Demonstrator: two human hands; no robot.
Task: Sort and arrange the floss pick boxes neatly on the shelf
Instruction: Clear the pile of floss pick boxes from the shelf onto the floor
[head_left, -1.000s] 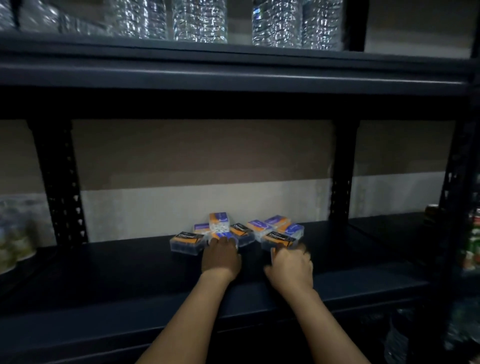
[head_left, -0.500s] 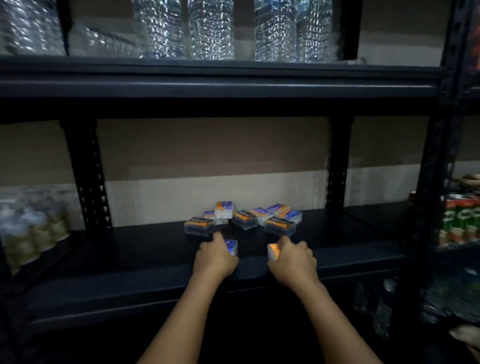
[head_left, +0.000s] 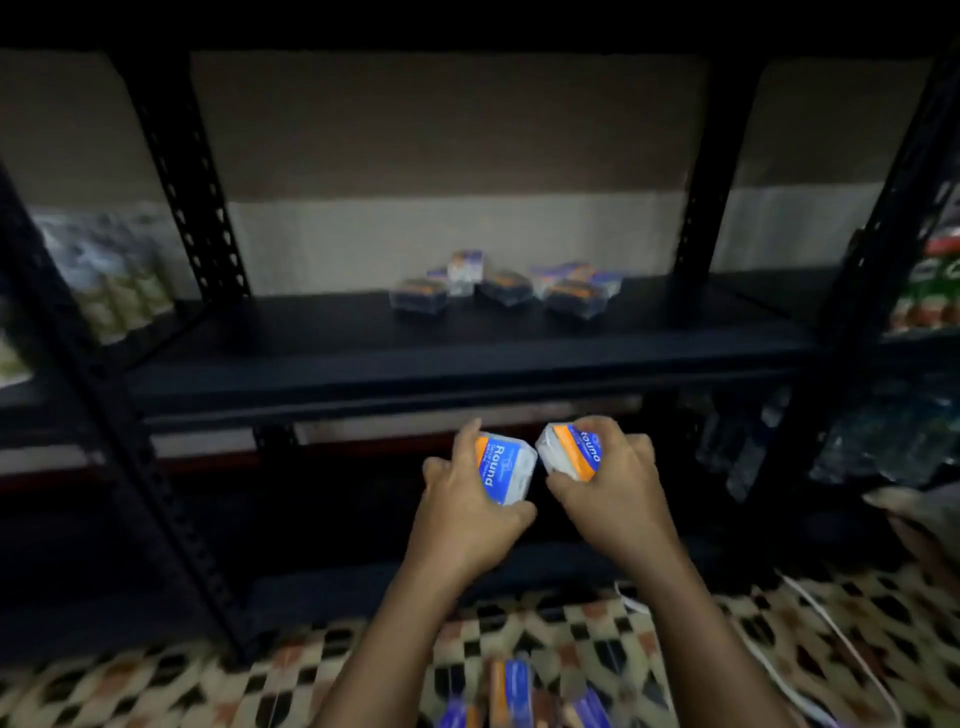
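While half a second ago both hands rested on the shelf (head_left: 467, 358), now drawn back below its edge: left hand (head_left: 462, 499) gripping one floss pick box (head_left: 506, 470), right hand (head_left: 608, 483) gripping another (head_left: 571, 449). Remaining boxes (head_left: 498, 286), blurred, apparently scattered at the back; sorting barely begun.
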